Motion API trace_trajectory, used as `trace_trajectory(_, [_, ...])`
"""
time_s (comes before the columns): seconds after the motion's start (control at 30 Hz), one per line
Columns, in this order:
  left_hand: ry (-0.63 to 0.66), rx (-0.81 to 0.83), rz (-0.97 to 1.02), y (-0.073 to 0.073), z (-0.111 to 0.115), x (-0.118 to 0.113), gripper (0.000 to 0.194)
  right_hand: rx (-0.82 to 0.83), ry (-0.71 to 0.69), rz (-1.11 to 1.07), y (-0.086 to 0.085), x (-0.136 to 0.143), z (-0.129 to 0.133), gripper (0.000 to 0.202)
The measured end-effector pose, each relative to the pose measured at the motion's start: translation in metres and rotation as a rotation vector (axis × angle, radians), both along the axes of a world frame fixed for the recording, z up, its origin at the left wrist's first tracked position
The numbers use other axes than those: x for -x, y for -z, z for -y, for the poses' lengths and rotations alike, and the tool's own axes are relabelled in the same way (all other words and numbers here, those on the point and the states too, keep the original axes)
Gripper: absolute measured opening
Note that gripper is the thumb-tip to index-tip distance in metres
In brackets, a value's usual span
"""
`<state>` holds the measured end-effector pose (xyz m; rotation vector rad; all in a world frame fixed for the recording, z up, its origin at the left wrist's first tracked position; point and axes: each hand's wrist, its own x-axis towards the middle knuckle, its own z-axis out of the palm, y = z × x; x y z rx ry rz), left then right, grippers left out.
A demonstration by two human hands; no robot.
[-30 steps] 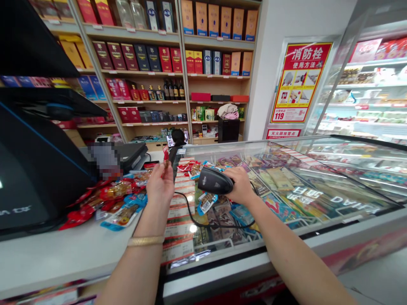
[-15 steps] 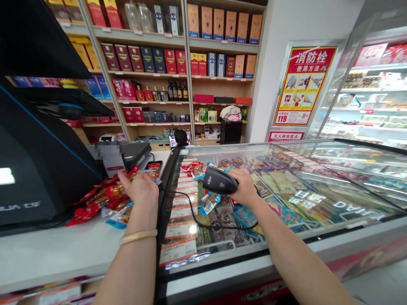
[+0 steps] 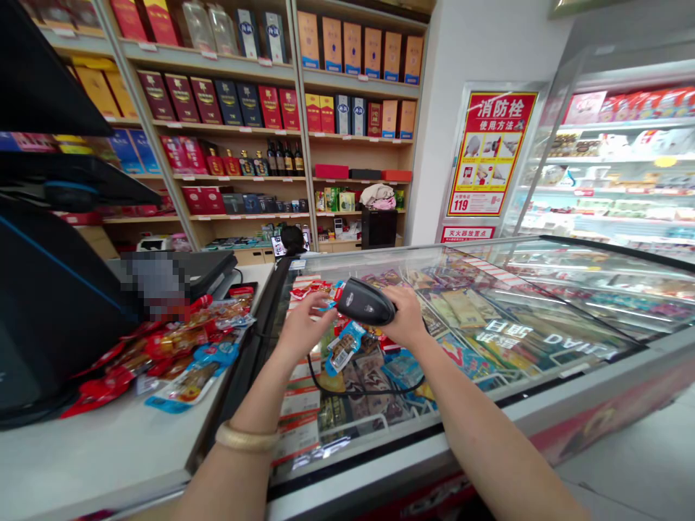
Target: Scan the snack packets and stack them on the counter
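Observation:
My right hand (image 3: 405, 316) is wrapped round a black barcode scanner (image 3: 365, 300), held above the glass top of a display freezer (image 3: 467, 354). Just left of the scanner's front is my left hand (image 3: 307, 325), its fingers curved and apart, over red and blue snack packets (image 3: 312, 289). Whether its fingertips touch a packet is hard to tell. Below the scanner, a blue-edged packet (image 3: 346, 347) lies on the glass. On the white counter (image 3: 108, 456) at the left, a pile of red and blue snack packets (image 3: 179, 347) is spread out.
A black checkout machine (image 3: 48, 289) stands at the far left. The scanner's cable (image 3: 358, 393) loops over the glass. Behind are shelves of boxed bottles (image 3: 233, 101), and a person's dark-haired head (image 3: 292, 239) shows beyond the freezer. A lit refrigerated shelf (image 3: 630, 166) is at the right.
My left hand has moved right, from the pile on the counter to the packets near the scanner. The view has shifted slightly. My right hand still holds the scanner.

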<state>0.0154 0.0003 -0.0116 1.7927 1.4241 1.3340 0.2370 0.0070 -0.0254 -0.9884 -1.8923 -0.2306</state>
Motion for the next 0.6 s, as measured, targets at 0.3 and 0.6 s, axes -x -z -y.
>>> trace_trajectory(0.3, [0.018,0.246,-0.583,0.031,0.001,-0.006,0.032,0.072,0.025,0.053,-0.004,0.001,0.003,0.03])
trace_trajectory(0.6, [-0.074,0.133,-0.031,0.024,-0.011,0.009,0.031,0.162,0.173,0.042,-0.001,-0.002,-0.002,0.026])
